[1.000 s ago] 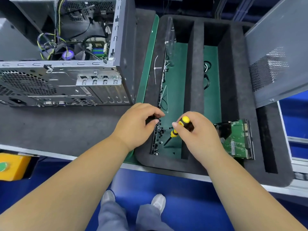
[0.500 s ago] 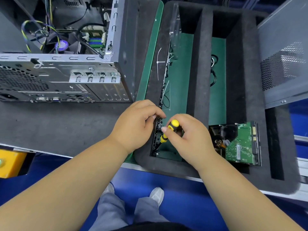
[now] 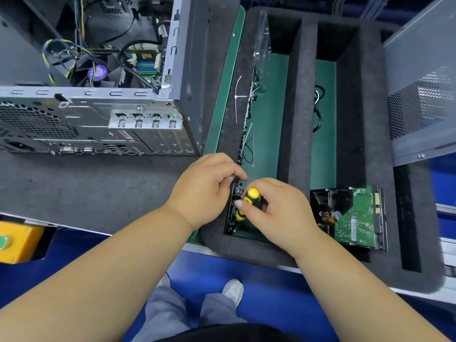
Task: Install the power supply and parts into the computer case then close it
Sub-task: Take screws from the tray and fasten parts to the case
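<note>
My right hand [image 3: 276, 211] grips a yellow-and-black screwdriver [image 3: 248, 201], its tip pointing down into the left slot of the black foam tray [image 3: 293, 134]. My left hand [image 3: 204, 188] has its fingers curled over the row of small black screws [image 3: 235, 208] along that slot's left wall; whether it pinches a screw is hidden. The open computer case [image 3: 111, 114] lies on the grey mat at upper left, cables and motherboard visible inside. A hard drive [image 3: 352, 218], circuit board up, lies in the tray to the right of my right hand.
The case's grey side panel [image 3: 424, 90] leans at the far right. White cable ties [image 3: 240, 97] and black cables [image 3: 318, 112] lie in the tray. A yellow box [image 3: 17, 240] sits at the lower left below the table edge.
My right hand has brought the screwdriver left and closer to my left hand at the screw row. The view has shifted slightly toward the tray.
</note>
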The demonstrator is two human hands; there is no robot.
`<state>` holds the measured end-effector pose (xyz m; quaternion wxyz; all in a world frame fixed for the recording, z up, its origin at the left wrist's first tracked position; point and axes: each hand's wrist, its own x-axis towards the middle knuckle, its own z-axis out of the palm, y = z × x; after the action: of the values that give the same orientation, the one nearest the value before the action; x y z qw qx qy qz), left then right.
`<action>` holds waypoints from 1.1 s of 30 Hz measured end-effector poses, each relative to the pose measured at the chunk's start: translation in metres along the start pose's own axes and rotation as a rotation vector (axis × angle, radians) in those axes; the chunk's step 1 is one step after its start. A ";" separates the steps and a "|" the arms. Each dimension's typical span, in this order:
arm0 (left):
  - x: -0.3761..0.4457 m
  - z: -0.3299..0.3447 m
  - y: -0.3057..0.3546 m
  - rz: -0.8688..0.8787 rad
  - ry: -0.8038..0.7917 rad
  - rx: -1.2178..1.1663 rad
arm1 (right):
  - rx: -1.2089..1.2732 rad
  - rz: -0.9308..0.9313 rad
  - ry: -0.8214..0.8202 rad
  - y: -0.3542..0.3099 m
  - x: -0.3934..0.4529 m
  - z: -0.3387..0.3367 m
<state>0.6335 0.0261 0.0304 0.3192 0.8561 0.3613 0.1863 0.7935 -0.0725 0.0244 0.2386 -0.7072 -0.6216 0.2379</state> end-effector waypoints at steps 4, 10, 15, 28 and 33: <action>0.000 0.001 0.000 0.007 0.008 0.004 | -0.028 -0.010 -0.004 0.001 0.000 0.000; 0.001 0.003 -0.003 0.020 0.017 0.004 | -0.026 -0.013 -0.011 0.000 -0.001 -0.001; 0.001 0.003 -0.004 0.033 0.018 -0.003 | 0.205 0.036 0.047 -0.001 -0.006 -0.013; 0.001 -0.001 0.003 -0.053 -0.064 -0.057 | 0.459 0.130 0.346 -0.010 -0.018 -0.073; -0.004 -0.006 0.027 -0.255 -0.194 -0.397 | 0.552 0.123 0.417 -0.018 -0.024 -0.097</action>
<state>0.6410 0.0111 0.0525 0.5351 0.7382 0.3902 0.1286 0.8384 -0.0984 0.1118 0.5277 -0.6857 -0.4279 0.2612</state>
